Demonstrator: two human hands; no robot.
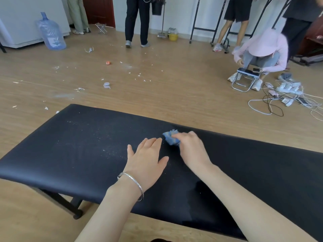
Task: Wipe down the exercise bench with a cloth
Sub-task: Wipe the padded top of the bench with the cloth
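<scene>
Wide wooden floor [174, 88] here, littered with white scraps. There's a big blue water bottle [51, 32] in the upper left of the frame, a crouching person [262, 48] at the upper right, and a tangle of cables [279, 102] below them.

Across the lower half runs the long black padded desk [87, 145], and it's dusted with pale specks [97, 142] on its left-centre stretch.

The left hand [146, 165], a bracelet [132, 182] on its wrist, lies flat at centre frame with fingers straight, holding nothing and bracing on the padding. Just right of it, the right hand [192, 149] has its fingers curled over a small blue cloth [171, 137] and presses it onto the desk's far edge.

That cloth looks soft, light and bunched up. I'd say it wants a full-palm hold from above, with the loose edges tucked under, or it'll roll and skip. The desk's smooth covering should let it glide, and the padding will give a little under pressure. The dusty patch to the left looks not yet wiped.
</scene>
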